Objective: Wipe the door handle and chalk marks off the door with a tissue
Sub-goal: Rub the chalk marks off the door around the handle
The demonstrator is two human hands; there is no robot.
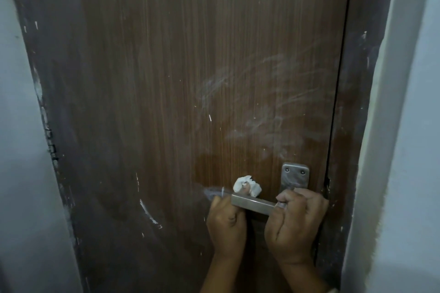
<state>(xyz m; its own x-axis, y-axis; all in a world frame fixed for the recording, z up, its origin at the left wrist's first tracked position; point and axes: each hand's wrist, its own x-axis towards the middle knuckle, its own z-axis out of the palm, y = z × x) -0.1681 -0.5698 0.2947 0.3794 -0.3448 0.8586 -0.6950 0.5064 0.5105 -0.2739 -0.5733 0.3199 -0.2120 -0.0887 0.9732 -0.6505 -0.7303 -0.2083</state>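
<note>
A brown wooden door [166, 78] fills the view, with smeared white chalk marks [257, 102] above the handle. A steel lever handle [252, 203] sticks out leftward from its plate [295, 176] at the lower right. My right hand [296, 228] is closed around the lever near the plate. My left hand [226, 223] reaches up behind the lever's free end and holds a crumpled white tissue [246, 185], which shows above the lever against the door. A short chalk streak [214, 192] lies just left of the tissue.
A dark door frame [357, 126] runs down the right side, with a pale wall [409, 150] beyond it. Another pale wall [21, 150] is on the left. White scratches [148, 211] mark the door's lower left.
</note>
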